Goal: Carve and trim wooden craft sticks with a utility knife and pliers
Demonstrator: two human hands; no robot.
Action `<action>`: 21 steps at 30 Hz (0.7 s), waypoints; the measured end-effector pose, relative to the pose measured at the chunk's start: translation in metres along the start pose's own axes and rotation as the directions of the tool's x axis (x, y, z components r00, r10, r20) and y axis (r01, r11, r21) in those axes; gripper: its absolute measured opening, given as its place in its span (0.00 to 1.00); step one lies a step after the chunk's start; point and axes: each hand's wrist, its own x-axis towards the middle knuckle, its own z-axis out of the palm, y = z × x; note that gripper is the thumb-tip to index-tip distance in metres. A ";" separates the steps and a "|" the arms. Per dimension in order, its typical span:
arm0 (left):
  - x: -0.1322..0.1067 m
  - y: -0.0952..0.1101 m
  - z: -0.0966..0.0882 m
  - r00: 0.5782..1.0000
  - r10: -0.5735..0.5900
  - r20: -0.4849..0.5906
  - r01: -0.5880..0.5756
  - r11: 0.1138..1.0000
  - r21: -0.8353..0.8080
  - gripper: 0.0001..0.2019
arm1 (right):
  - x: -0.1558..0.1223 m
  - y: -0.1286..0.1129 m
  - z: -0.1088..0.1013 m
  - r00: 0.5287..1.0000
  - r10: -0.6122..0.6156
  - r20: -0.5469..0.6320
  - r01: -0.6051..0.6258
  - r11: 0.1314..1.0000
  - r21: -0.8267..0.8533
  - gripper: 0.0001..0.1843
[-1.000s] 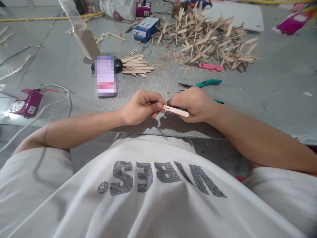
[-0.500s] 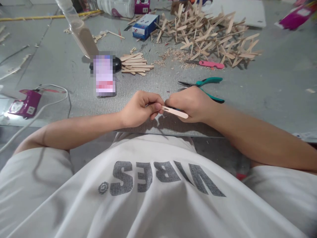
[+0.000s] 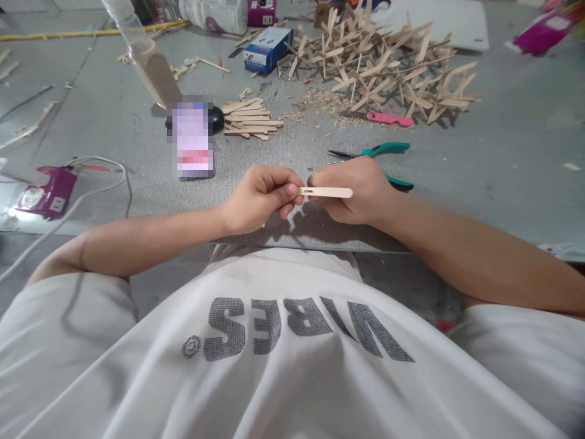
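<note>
Between thumb and fingers, my left hand pinches one end of a wooden popsicle stick. A small dark slot shows in the stick close to my fingertips. The stick's rounded free end reaches across in front of my right hand. That hand is closed with the fingers curled under and hidden; what it holds, if anything, I cannot make out. Just beyond it lie pliers with green handles, partly covered by the hand.
A big heap of popsicle sticks lies at the back, with wood shavings and a pink-handled knife before it. Left of centre are a phone, a small fan of sticks and a tilted bottle. A blue box stands behind.
The stick's free end has swung up and away from me, so the stick now lies nearly level across the view. My right hand has shifted slightly.
</note>
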 end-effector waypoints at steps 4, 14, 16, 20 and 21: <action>0.001 0.001 -0.002 1.000 -0.012 0.009 0.011 0.999 0.032 0.32 | 0.000 0.005 -0.004 0.997 -0.036 0.068 0.033 0.999 0.041 0.08; -0.002 -0.001 -0.001 0.999 -0.012 0.040 0.010 0.998 0.059 0.20 | 0.001 0.002 -0.001 0.991 -0.123 -0.047 0.125 0.992 0.031 0.08; -0.003 -0.001 0.001 0.999 -0.018 0.030 0.016 0.999 0.040 0.24 | 0.000 0.001 0.000 0.993 -0.087 -0.075 0.088 0.996 0.012 0.10; -0.004 0.002 0.005 1.000 -0.022 0.015 0.022 1.000 0.003 0.31 | -0.003 -0.001 0.005 0.987 -0.015 -0.162 0.003 0.997 -0.072 0.15; -0.003 0.002 0.005 1.000 -0.022 0.011 0.022 1.000 0.000 0.33 | -0.004 -0.002 0.006 0.984 -0.003 -0.179 -0.015 0.995 -0.098 0.17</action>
